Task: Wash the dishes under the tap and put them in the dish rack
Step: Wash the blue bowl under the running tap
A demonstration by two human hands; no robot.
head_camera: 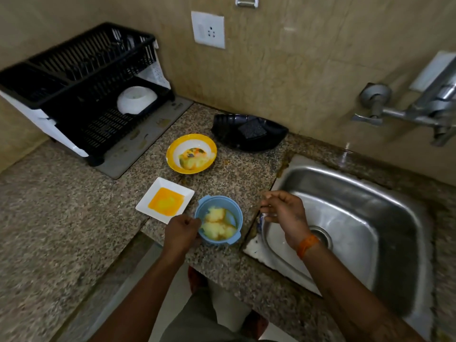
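A small blue bowl with yellowish food remains stands on the granite counter near the sink's left edge. My left hand grips its left rim. My right hand hovers over the left edge of the steel sink, fingers loosely curled, holding nothing I can make out. A white square plate with yellow residue lies left of the blue bowl. A yellow-rimmed bowl with food remains sits behind them. The black dish rack at the back left holds an upturned white bowl. The tap is mounted on the wall at the right.
A black tray with a dark scrub pad sits against the wall behind the yellow-rimmed bowl. A wall socket is above it. The rack stands on a grey drain mat. The counter's front edge runs just below the blue bowl.
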